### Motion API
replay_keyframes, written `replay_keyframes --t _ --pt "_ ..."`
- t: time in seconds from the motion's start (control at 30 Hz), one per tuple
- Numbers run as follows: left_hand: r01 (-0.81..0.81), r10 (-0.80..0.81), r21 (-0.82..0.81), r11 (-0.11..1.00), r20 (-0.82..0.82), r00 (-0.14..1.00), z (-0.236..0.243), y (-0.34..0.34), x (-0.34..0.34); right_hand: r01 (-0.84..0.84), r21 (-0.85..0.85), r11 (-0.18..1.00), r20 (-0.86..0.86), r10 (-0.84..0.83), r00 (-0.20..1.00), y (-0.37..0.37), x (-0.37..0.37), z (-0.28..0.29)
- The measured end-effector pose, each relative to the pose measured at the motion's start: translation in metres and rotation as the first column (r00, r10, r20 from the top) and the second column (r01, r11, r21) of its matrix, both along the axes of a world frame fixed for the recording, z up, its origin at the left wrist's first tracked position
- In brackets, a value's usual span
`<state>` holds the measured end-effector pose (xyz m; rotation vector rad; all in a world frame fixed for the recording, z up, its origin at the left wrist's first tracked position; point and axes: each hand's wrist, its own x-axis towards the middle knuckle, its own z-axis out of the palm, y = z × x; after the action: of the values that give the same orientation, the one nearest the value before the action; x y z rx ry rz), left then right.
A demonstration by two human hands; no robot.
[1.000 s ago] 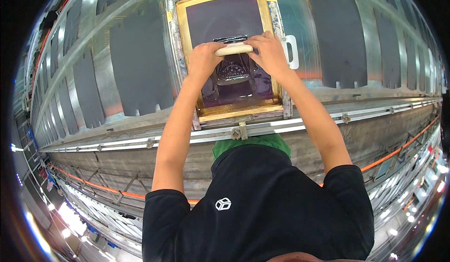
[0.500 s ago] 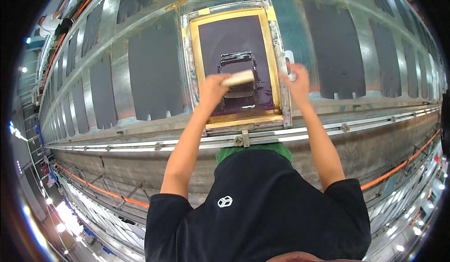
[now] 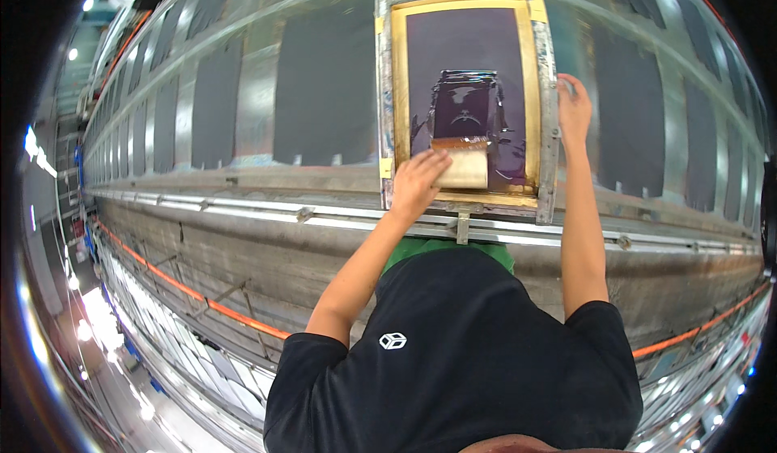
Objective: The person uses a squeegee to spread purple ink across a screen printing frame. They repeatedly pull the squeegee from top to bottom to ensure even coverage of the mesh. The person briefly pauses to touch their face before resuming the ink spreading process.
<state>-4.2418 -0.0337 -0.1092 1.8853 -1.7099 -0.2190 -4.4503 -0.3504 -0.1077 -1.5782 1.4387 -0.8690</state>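
Note:
A screen-printing frame (image 3: 385,113) lies on the long table in front of me, its dark purple mesh (image 3: 437,36) bordered with yellow tape. Glossy dark ink (image 3: 465,109) covers a squarish patch in the mesh's nearer half. My left hand (image 3: 419,182) is closed on the left end of a squeegee (image 3: 464,170), a pale, broad-handled tool with a brownish blade edge. It rests across the near edge of the ink patch. My right hand (image 3: 574,109) is at the frame's right rim, fingers curled against it; its exact grip is partly hidden.
Dark grey fabric panels (image 3: 324,89) lie in a row along the table on both sides of the frame. A metal rail (image 3: 356,221) with bolts runs along the table's near edge, and a small metal bracket (image 3: 463,228) joins it below the frame.
My left hand has drawn the squeegee toward me, from mid-patch to the ink's near edge, and levelled it. The white handle-like piece by my right hand no longer shows. The view has shifted.

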Motion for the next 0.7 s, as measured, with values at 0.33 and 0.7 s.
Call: replay_keyframes --t 0.33,0.7 --pt "-0.117 0.115 0.115 0.986 0.022 0.993 0.020 0.130 0.193 -0.007 -0.042 0.999 0.080 0.010 0.997 0.146 0.218 -0.030" --pt "0.066 -0.082 0.140 0.988 0.110 0.991 0.008 0.184 0.261 0.031 -0.091 0.995 -0.116 -0.041 0.992 0.177 0.271 -0.037"
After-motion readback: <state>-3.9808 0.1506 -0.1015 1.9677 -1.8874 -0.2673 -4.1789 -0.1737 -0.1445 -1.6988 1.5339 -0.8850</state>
